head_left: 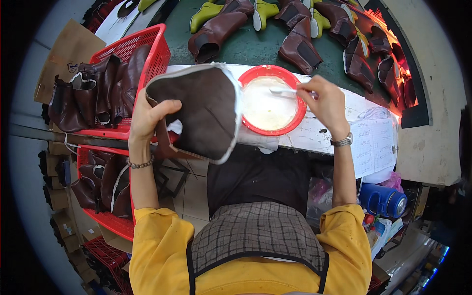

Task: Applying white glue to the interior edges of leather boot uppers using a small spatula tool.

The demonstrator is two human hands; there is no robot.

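Note:
In my left hand (146, 118) is a dark brown leather boot upper (201, 110), with its pale raw edge turned to the right. My thumb lies over its face and my fingers are behind it. My right hand (325, 102) pinches a small brush (283, 91) over a round red bowl (298, 115). Creamy white paste, like glue, fills the bowl (263, 105), and the brush tip is at its surface. Whether the tip is dipped in I cannot tell.
Red plastic baskets (156, 54) of brown boot uppers stand at left. Behind the bowl, a green surface (255, 46) carries brown boots (300, 49) and lime-green lasts (205, 15). A glowing orange heater (400, 59) is at far right. Written sheets (372, 145) and a blue jug (376, 199) lie nearer.

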